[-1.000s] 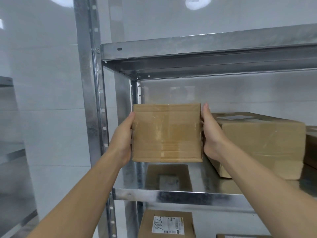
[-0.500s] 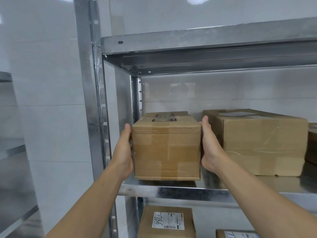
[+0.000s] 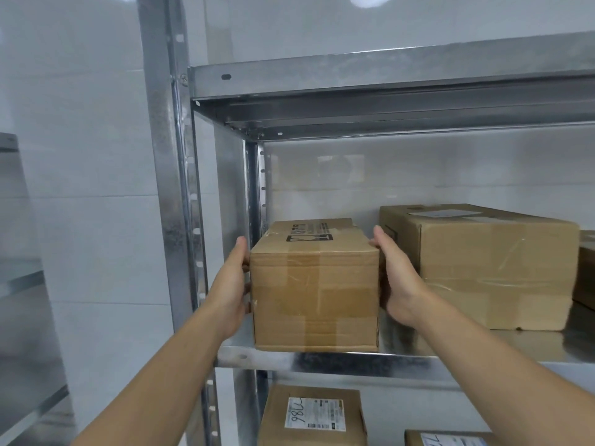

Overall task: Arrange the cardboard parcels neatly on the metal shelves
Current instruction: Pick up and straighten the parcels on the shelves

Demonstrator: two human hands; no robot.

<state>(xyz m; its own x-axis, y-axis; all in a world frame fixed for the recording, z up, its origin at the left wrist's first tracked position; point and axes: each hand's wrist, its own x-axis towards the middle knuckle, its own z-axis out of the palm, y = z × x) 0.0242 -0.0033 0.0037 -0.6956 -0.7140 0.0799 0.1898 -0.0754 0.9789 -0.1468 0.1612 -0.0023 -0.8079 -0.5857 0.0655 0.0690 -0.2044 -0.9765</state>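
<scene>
A taped cardboard parcel with a black fragile mark on top stands on the middle metal shelf, at its left end by the front edge. My left hand presses flat on its left side, thumb up by the top corner. My right hand presses flat on its right side, in the gap beside a larger parcel. The fingers of both hands are mostly hidden behind the parcel.
The upright post rises just left of my left hand. The upper shelf hangs overhead. A darker box shows at the right edge. On the lower shelf lie a labelled parcel and another one.
The parcel was held in the air in front of the shelf. Both hands have lowered it and moved it inward, and it now stands on the shelf surface.
</scene>
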